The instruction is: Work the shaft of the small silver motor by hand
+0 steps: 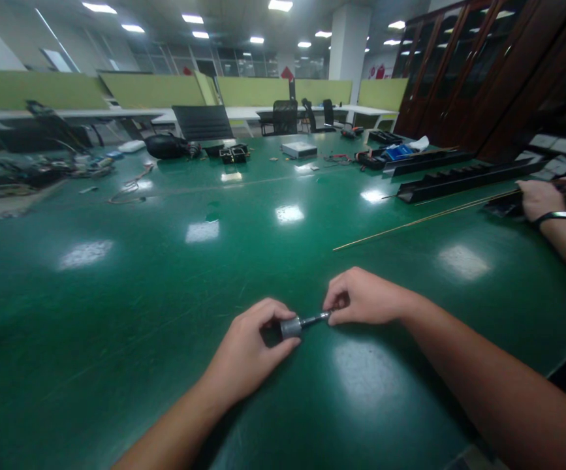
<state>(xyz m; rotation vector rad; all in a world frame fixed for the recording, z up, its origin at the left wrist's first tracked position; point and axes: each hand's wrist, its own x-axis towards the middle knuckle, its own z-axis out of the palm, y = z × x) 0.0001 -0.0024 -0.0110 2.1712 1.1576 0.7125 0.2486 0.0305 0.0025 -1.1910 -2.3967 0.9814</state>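
My left hand (248, 349) is closed around a small grey metal cylinder (290, 327) just above the green table (140, 294). A thin dark shaft (314, 319) sticks out of the cylinder to the right. My right hand (363, 298) pinches the far end of that shaft with fingertips pressed together. Both hands meet near the table's front edge, a little right of centre.
Another person's hand with a wristband (542, 199) rests at the right on dark parts. A thin brass rod (424, 220) and long black trays (459, 177) lie at the right. A white box (299, 149), a black bag (165, 145) and cable clutter (28, 173) sit farther back.
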